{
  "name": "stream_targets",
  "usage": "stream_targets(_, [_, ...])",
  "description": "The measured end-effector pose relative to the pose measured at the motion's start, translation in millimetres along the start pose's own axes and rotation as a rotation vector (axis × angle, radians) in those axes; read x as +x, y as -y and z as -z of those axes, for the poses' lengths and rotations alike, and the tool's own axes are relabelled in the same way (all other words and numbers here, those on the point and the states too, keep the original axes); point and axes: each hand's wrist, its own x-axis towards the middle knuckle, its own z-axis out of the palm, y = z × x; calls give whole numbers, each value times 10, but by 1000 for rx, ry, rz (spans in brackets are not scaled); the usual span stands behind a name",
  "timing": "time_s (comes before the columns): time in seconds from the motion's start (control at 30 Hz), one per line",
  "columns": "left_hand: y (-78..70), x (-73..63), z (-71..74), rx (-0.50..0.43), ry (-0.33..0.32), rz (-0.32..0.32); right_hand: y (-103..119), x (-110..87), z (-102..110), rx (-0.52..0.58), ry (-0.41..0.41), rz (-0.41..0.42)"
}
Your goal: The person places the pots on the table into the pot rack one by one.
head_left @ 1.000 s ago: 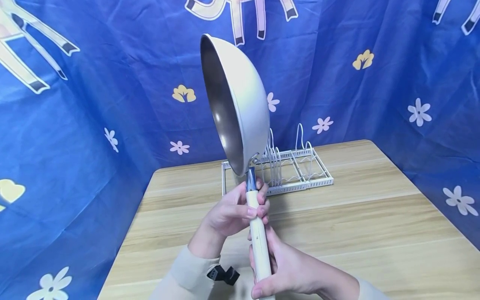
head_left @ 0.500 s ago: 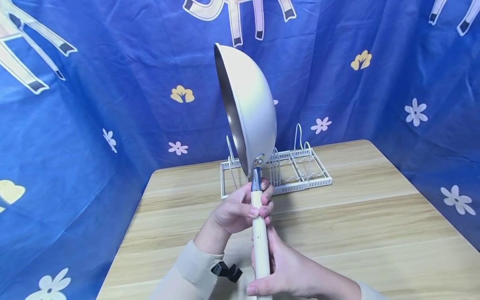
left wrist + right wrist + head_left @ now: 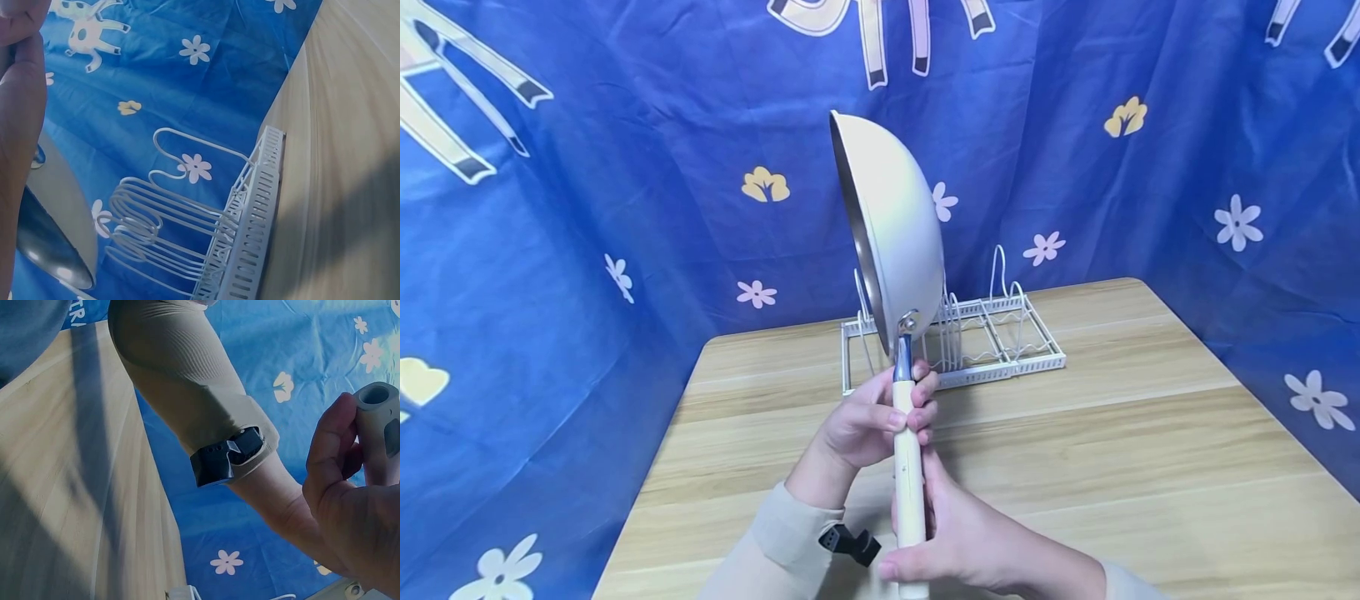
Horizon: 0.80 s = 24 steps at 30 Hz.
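Note:
A wok (image 3: 898, 225) with a white outside and dark inside is held up on edge above the table, its hollow side facing left. My left hand (image 3: 868, 421) grips the upper part of its cream handle (image 3: 908, 475), just below the blue collar. Lower down, my right hand (image 3: 955, 533) grips the same handle near its end. In the right wrist view the handle's hollow end (image 3: 378, 400) pokes out past the fingers. Behind the wok stands a white wire pan rack (image 3: 1000, 367), partly hidden by it; the left wrist view shows its upright loops (image 3: 150, 219).
The rack sits near the back edge of the wooden table (image 3: 1112, 450). Blue patterned cloth (image 3: 700, 167) hangs at the back and both sides. A black wrist camera (image 3: 850, 543) is strapped to the left sleeve.
The wok has turned so that less of its inside shows, and its top has come lower in the head view. It swung right, then slightly back left. Both hands keep their grip.

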Motion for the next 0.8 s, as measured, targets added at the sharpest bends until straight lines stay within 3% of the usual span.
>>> stream_targets(0.4, [32,-95,102,-57,37,-40,-25,128,-85,0,-40,-82])
stream_targets(0.8, [55,-180,208,-98,76,-55,-118,222,-130,14,-35,-49])
